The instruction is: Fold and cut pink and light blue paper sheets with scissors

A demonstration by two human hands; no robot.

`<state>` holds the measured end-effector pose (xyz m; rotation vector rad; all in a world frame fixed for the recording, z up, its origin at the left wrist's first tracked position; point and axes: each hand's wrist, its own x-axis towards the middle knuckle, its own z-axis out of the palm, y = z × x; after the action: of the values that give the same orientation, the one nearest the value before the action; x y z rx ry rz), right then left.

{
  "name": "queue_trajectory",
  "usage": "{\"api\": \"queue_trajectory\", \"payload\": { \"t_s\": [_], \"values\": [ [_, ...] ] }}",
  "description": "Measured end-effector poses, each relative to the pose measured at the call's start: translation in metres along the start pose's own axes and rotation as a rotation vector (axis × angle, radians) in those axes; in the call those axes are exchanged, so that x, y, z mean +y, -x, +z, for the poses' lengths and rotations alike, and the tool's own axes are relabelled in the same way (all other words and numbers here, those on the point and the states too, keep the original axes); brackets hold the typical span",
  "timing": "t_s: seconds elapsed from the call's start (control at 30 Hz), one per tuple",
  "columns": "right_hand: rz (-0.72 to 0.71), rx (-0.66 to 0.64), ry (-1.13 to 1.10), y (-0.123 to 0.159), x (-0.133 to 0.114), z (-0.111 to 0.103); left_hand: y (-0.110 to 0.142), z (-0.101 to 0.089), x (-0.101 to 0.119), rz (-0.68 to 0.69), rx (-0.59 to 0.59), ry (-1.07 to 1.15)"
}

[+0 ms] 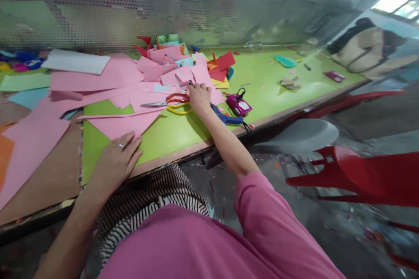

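Observation:
My left hand (118, 157) lies flat with fingers out at the table's front edge, its fingertips on the lower tip of a pink paper sheet (126, 125). My right hand (199, 97) reaches across the table, fingers bent down beside the scissors (178, 108), which have one red and one yellow handle loop. A small dark thing shows at its fingertips; what the fingers hold, if anything, I cannot make out. Just beyond lie folded pink dotted paper pieces (166, 56). A blue glue gun (229, 117) rests to the right of my right wrist.
A purple device with a black cord (239, 104) sits near the glue gun. Pink sheets, a white sheet (77, 61) and coloured paper cover the left side. Farther right are a teal leaf-shaped piece (285, 61) and a crumpled scrap (290, 83). A red chair (369, 174) stands beyond the table's edge.

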<state>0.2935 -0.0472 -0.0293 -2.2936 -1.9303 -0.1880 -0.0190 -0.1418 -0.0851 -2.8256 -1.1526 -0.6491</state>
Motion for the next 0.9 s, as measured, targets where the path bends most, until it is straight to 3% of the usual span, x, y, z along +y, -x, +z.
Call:
{"api": "queue_trajectory", "payload": {
  "t_s": [0.07,0.13,0.23,0.33,0.5,0.7,0.9],
  "values": [
    [-0.063,0.074,-0.053,0.003,-0.002,0.003,0.0,-0.003,0.001,-0.042,0.036,0.019],
    [-0.251,0.11,-0.168,0.012,-0.01,0.007,0.001,-0.005,-0.001,-0.091,0.074,0.033],
    [-0.649,0.048,-0.355,0.033,-0.032,0.014,0.002,-0.009,-0.007,-0.141,0.081,-0.003],
    [-0.86,-0.008,-0.384,0.05,-0.055,0.02,0.002,-0.013,-0.012,-0.148,0.014,-0.04],
    [-0.952,0.04,-0.241,0.054,-0.073,0.021,0.0,-0.018,-0.004,-0.133,-0.001,-0.007],
    [-1.12,0.067,-0.127,0.05,-0.071,0.021,0.005,-0.025,-0.006,-0.122,0.066,0.035],
    [-1.016,0.04,-0.225,0.056,-0.066,0.024,0.009,-0.024,-0.012,-0.143,0.023,0.028]
  ]
}}
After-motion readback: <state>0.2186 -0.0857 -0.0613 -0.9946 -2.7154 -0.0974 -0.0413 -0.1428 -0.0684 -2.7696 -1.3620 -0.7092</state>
